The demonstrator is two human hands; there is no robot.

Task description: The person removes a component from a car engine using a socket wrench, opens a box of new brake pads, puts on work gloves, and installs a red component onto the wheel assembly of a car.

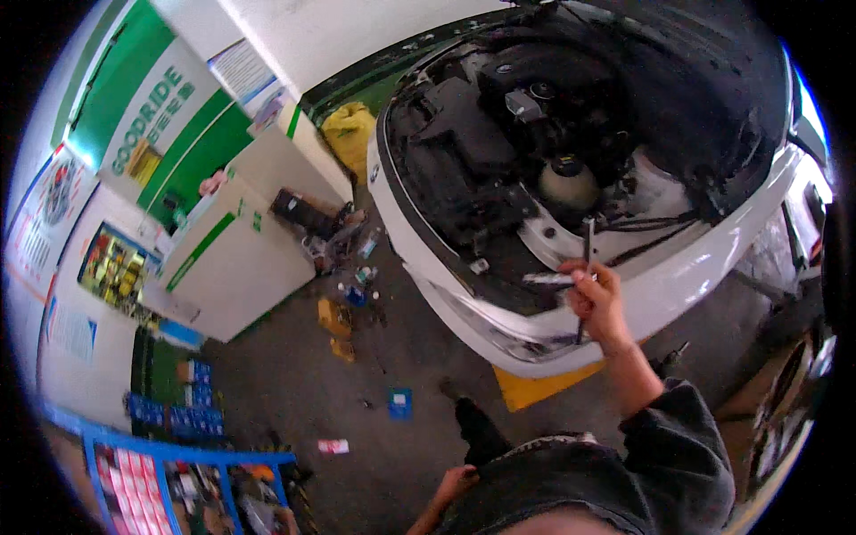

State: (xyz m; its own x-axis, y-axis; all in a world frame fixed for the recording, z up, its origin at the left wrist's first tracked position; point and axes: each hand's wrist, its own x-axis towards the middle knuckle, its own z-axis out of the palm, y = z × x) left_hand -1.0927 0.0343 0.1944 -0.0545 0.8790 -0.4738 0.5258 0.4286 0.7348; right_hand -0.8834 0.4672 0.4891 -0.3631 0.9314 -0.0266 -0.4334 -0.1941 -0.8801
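My right hand [596,299] is raised over the front corner of a white car [499,343], near the headlight. Its fingers are closed round a metal T-shaped wrench [547,279], with one bar to the left and a thin shaft running up and down. The hand hides where the bars meet. Beyond it lies the open engine bay, with a pale round fluid reservoir [571,185] under a black cap and a dark engine cover [464,125]. Low by my waist hangs my left hand [458,482], away from the car; its fingers are too unclear to read.
A yellow mat [535,389] lies under the bumper. Boxes [336,316], bottles and a blue packet [400,404] litter the floor to the left. A white counter [241,259] stands behind them; a blue shelf rack [205,453] is at the lower left.
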